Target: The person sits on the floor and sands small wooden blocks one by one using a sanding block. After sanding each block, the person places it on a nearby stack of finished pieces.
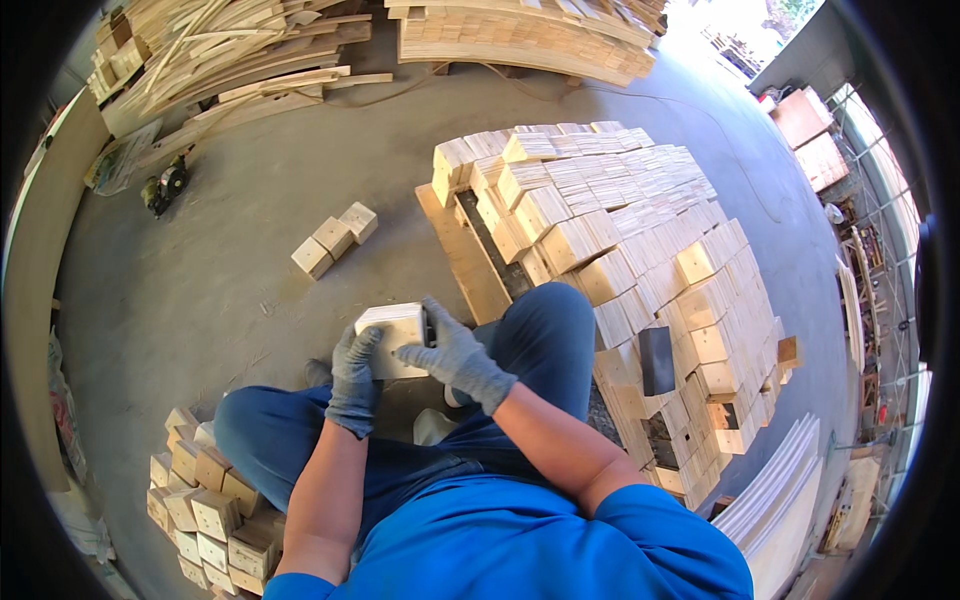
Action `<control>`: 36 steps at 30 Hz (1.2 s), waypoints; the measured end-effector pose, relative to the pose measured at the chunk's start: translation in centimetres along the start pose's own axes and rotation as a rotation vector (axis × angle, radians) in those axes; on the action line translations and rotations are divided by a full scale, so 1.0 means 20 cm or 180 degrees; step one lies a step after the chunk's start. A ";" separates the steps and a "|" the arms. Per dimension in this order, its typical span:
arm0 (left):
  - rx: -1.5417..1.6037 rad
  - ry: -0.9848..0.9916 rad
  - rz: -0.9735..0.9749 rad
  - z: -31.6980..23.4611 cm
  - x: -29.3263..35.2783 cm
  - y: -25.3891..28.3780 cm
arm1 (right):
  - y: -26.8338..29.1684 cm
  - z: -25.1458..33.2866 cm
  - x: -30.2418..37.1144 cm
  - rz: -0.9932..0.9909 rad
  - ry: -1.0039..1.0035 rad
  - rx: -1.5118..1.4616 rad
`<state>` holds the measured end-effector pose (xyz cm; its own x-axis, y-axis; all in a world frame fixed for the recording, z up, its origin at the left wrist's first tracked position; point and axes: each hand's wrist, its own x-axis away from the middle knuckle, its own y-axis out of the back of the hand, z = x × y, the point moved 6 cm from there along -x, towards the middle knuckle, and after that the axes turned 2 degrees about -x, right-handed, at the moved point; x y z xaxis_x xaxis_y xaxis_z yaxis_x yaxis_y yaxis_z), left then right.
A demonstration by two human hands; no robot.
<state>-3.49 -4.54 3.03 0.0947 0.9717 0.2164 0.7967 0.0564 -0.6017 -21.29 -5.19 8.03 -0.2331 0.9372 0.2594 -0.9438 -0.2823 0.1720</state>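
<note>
Between my gloved hands, above my lap, is a stack of thin pale wooden boards, squared up like a block. My left hand, in a grey glove, grips its left side. The fingers of my right hand, gloved the same way, close on its right side, with the thumb across the near face. To the right, a pallet bears many rows of similar wooden pieces. On the floor ahead lie three wooden blocks in a short row. At my left knee stands a pile of wooden blocks.
Long wooden strips are heaped at the far left, beside a stacked lumber pile at the back. A dark tool sits on the left floor. A dark block rests on the pallet load. Pale sheets lean at the lower right.
</note>
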 end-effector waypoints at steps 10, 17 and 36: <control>-0.0227 0.0177 -0.0911 0.08 -0.11 0.25 | 0.38 0.22 -0.14 -0.0740 0.0664 0.1226; -0.0399 0.0679 -0.1008 0.23 -0.19 0.41 | 1.42 0.30 -0.06 -0.1879 0.0523 0.2161; -0.2018 0.1135 -0.0888 0.41 -0.18 0.45 | 2.80 -0.18 0.44 -0.2293 -0.2219 0.4047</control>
<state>-1.64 -5.66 -9.51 -0.0589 0.8024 0.5939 0.9982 0.0417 0.0426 -77.03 -12.00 16.45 0.6295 0.7730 0.0783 0.0721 -0.1585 0.9847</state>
